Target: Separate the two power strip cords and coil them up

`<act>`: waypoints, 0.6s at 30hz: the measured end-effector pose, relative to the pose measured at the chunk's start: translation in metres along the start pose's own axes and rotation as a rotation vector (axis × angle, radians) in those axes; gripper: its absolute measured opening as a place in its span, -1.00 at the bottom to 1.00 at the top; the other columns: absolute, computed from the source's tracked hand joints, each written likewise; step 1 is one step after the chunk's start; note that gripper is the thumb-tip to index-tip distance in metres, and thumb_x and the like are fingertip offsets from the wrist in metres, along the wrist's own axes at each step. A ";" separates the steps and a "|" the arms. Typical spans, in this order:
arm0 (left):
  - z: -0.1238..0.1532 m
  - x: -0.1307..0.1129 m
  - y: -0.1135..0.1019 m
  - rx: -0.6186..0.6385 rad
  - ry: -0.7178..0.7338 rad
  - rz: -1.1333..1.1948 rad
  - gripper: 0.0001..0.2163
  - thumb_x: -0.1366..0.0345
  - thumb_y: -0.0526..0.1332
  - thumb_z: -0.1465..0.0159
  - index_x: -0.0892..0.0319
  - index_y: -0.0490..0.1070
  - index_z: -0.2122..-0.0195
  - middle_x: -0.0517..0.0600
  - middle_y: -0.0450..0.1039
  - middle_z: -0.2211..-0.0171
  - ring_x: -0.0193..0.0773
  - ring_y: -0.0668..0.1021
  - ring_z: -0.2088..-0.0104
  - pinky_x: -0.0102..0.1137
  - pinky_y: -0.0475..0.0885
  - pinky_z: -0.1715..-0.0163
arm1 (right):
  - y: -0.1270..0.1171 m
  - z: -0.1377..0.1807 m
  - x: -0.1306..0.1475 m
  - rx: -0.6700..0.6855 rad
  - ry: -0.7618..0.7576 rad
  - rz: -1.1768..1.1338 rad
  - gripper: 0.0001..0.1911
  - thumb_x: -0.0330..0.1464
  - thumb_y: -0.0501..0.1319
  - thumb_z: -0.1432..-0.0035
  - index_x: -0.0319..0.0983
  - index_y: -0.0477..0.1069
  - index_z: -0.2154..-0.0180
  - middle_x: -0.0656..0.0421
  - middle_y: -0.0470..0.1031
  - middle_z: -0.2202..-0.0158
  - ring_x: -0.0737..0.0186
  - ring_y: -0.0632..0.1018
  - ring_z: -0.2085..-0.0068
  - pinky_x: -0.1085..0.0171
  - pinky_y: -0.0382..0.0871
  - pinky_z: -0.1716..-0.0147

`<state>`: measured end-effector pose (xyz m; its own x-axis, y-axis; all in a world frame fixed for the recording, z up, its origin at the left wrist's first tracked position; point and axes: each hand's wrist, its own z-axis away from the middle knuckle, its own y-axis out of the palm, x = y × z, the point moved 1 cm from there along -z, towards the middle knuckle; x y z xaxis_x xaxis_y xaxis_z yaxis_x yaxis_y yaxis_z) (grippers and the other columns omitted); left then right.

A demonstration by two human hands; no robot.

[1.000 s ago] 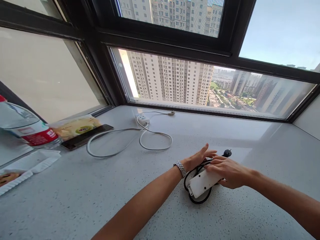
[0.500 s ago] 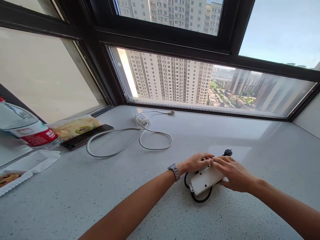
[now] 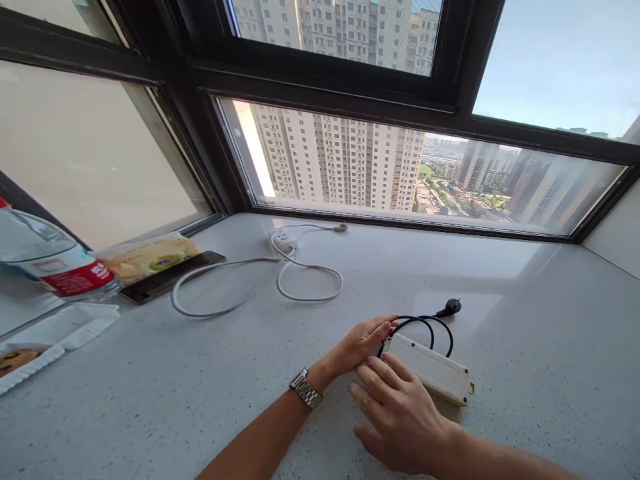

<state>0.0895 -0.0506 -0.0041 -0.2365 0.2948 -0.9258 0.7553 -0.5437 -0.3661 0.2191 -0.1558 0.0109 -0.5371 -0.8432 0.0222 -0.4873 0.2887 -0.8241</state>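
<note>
A white power strip (image 3: 429,368) lies face down on the speckled counter, slanting down to the right, with screws showing on its back. Its black cord (image 3: 451,333) loops behind it and ends in a black plug (image 3: 453,307). My left hand (image 3: 363,343), with a metal watch on the wrist, is closed around the cord at the strip's left end; the fingertips are partly hidden. My right hand (image 3: 395,407) is just in front of that end, fingers stretched and slightly apart, the fingertips close to the strip and my left hand.
A white extension cord (image 3: 310,299) with a small socket block (image 3: 284,241) lies near the window. At left are a phone (image 3: 170,277), a yellow packet (image 3: 150,257), a large bottle (image 3: 55,257) and a white tray (image 3: 85,327) with a cookie picture or cookie.
The power strip has turned, so its far end now points to the lower right. Its cord loops now lie behind it. Both hands have moved left and toward me.
</note>
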 end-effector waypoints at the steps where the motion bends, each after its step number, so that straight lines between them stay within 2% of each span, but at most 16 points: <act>1: 0.002 0.000 -0.001 -0.021 0.008 -0.035 -0.44 -0.09 -0.15 -0.32 0.17 0.32 -0.13 0.08 0.43 -0.04 -0.19 0.45 -0.03 -0.32 0.29 -0.08 | 0.008 -0.002 -0.002 0.008 0.022 0.032 -0.69 -0.27 0.09 -0.20 -0.31 0.37 0.09 -0.03 0.44 0.06 0.02 0.37 -0.03 0.03 0.24 -0.08; 3: 0.005 0.001 -0.004 -0.054 0.034 -0.095 -0.44 -0.06 -0.21 -0.35 0.15 0.41 -0.03 0.05 0.47 0.01 -0.22 0.48 0.03 -0.37 0.31 -0.05 | 0.018 -0.004 -0.010 0.025 0.053 0.067 -0.82 -0.36 0.10 -0.18 -0.29 0.41 0.24 0.00 0.47 0.18 0.05 0.40 0.04 0.03 0.24 -0.07; 5: 0.005 0.001 -0.006 -0.060 0.050 -0.125 -0.43 -0.04 -0.25 -0.36 0.16 0.45 0.03 0.04 0.51 0.09 -0.25 0.50 0.10 -0.40 0.34 0.01 | 0.021 -0.003 -0.019 0.051 0.079 0.088 -0.88 -0.39 0.10 -0.17 -0.27 0.40 0.35 0.03 0.46 0.25 0.07 0.41 0.09 0.04 0.24 -0.06; 9: 0.004 0.002 -0.007 -0.062 0.072 -0.206 -0.43 -0.04 -0.26 -0.36 0.17 0.45 0.08 0.04 0.53 0.21 -0.24 0.50 0.14 -0.39 0.34 0.03 | 0.017 -0.003 -0.032 0.144 0.064 0.067 -0.92 -0.39 0.13 -0.16 -0.25 0.38 0.35 0.08 0.45 0.30 0.14 0.42 0.19 0.10 0.29 0.00; 12: 0.002 0.003 -0.005 -0.040 0.113 -0.316 -0.38 -0.06 -0.31 -0.35 0.21 0.43 0.05 0.12 0.50 0.11 -0.19 0.47 0.06 -0.34 0.30 -0.02 | 0.014 -0.004 -0.040 0.222 0.042 0.041 -0.93 -0.39 0.13 -0.16 -0.23 0.38 0.35 0.14 0.45 0.35 0.21 0.43 0.27 0.13 0.28 0.00; 15: 0.001 0.005 -0.005 -0.037 0.125 -0.426 -0.32 -0.09 -0.35 -0.33 0.24 0.38 -0.06 0.16 0.40 -0.06 -0.12 0.38 -0.08 -0.27 0.21 -0.13 | 0.011 -0.004 -0.048 0.275 0.034 0.035 -0.91 -0.38 0.14 -0.17 -0.21 0.39 0.35 0.18 0.47 0.37 0.23 0.45 0.24 0.06 0.07 -0.18; 18: 0.003 0.009 -0.006 -0.010 0.106 -0.448 -0.29 -0.12 -0.37 -0.32 0.25 0.32 -0.13 0.14 0.34 -0.12 -0.10 0.32 -0.13 -0.21 0.15 -0.17 | 0.007 -0.004 -0.055 0.318 0.044 0.029 -0.89 -0.36 0.13 -0.20 -0.20 0.41 0.36 0.21 0.50 0.37 0.24 0.46 0.21 0.03 -0.07 -0.24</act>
<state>0.0815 -0.0471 -0.0102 -0.4775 0.5781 -0.6617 0.5992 -0.3365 -0.7265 0.2425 -0.1061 0.0066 -0.5801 -0.8144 0.0146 -0.2357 0.1506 -0.9601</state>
